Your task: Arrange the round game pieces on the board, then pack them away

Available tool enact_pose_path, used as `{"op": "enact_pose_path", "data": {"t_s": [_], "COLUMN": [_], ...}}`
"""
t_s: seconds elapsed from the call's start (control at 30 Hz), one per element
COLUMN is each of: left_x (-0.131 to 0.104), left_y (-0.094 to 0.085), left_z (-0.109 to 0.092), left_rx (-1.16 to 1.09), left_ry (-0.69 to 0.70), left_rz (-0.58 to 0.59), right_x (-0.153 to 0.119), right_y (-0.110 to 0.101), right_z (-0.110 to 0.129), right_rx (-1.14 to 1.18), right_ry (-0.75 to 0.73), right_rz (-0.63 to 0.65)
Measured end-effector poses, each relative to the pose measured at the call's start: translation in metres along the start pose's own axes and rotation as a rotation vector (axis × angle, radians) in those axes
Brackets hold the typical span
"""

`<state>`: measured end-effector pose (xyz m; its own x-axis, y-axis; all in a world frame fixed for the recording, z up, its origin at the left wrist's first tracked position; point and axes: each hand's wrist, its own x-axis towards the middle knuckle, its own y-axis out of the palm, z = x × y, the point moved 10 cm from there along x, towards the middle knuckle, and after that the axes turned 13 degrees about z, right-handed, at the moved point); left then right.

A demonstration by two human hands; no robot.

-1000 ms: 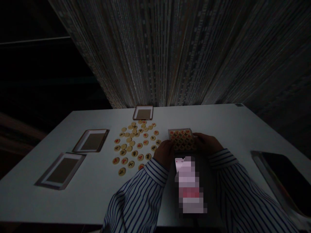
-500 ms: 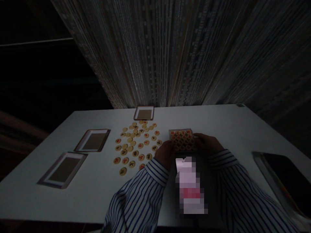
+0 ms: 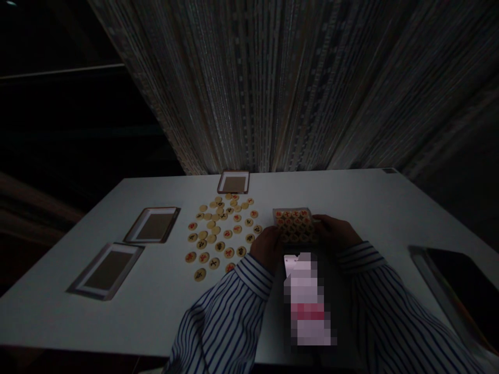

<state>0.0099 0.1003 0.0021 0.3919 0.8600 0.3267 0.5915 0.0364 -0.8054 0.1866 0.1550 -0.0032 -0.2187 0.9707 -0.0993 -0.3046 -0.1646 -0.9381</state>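
A small box (image 3: 295, 209) packed with rows of round pieces lies on the white table, its top row marked in red. At its left edge is my left hand (image 3: 266, 246), fingers closed on the box's side. My right hand (image 3: 334, 229) grips the right side near the upper corner. Many loose round wooden pieces (image 3: 220, 246), some with red or black characters and some plain, are spread left of my left hand. Just in front of the box lies a phone (image 3: 307, 296) with a lit, pixelated screen, between my striped sleeves.
Three shallow framed trays stand on the table (image 3: 156, 322): one at the back (image 3: 234, 182), one at the left (image 3: 153, 225), one nearer (image 3: 106, 271). A dark flat object (image 3: 460, 285) lies at the right. A string curtain (image 3: 265, 93) hangs behind.
The view has shifted slightly, so the table and things on it appear a little further right. Both hands remain at the box's sides.
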Motion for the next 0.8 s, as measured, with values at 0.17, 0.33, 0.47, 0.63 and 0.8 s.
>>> {"op": "enact_pose_path", "data": {"t_s": [0.17,0.33,0.47,0.63,0.8], "left_x": [0.0,0.001,0.0,0.0,-0.001], "left_y": [-0.009,-0.008,-0.008,-0.01,-0.014], "left_z": [-0.001,0.002,0.005,0.002,-0.004], "left_rx": [0.011,0.018,-0.013,-0.038,-0.025], "left_ry": [-0.052,-0.154,-0.199,-0.173,-0.134], "left_rz": [-0.044,0.018,0.033,0.006,-0.011], "right_x": [-0.006,-0.01,-0.012,-0.014,-0.018], "right_y": [-0.014,-0.02,-0.023,-0.027,-0.03], "right_z": [-0.003,-0.01,-0.012,-0.012,-0.008], "right_rx": [0.025,0.081,0.13,0.161,0.183], "right_ry": [0.001,-0.02,-0.025,-0.019,-0.038], "right_rz": [-0.155,-0.299,-0.358,-0.346,-0.36]}}
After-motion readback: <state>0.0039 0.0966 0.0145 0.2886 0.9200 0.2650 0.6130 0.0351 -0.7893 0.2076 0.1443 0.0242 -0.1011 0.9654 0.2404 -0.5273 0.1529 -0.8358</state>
